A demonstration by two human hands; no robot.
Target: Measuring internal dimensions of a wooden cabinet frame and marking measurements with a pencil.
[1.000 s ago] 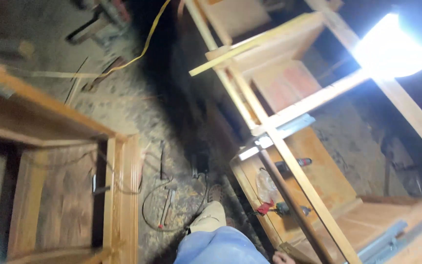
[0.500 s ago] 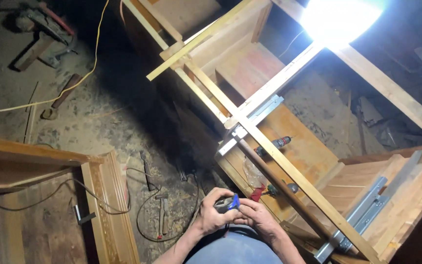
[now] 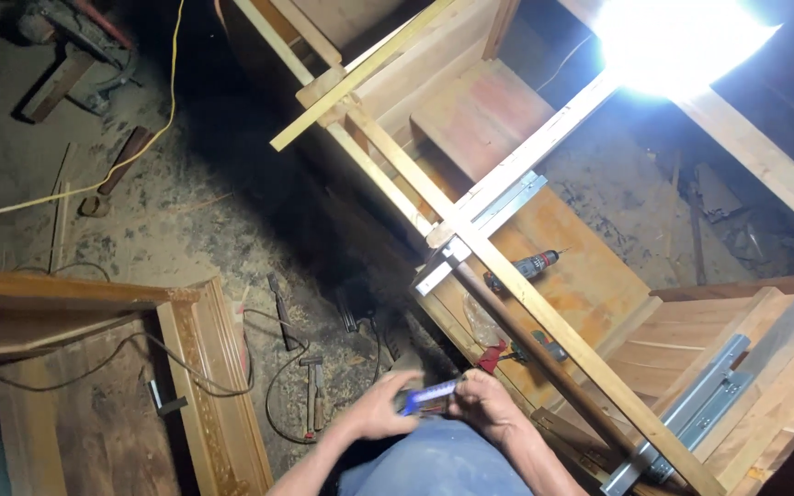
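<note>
Both my hands meet low in the middle of the view, over my knee in blue trousers (image 3: 434, 464). My left hand (image 3: 380, 409) and my right hand (image 3: 482, 409) together grip a small blue and silver tool (image 3: 429, 397), one at each end. Just beyond my hands stands an open wooden cabinet frame (image 3: 507, 276) lying on its back, with thin wooden rails crossing it. A cordless drill (image 3: 527, 266) lies inside the frame on its back panel.
A metal drawer slide (image 3: 691, 413) sits on boards at the right. A hammer (image 3: 312, 390) and cable lie on the sawdust floor. A carved wooden frame (image 3: 204, 386) is at the lower left. A yellow cord (image 3: 140, 119) crosses the floor. A bright lamp (image 3: 673, 46) glares at top right.
The view swung from the floor and left frame toward the cabinet. My hands came into view and closed together on the blue tool, which now lies more level between them.
</note>
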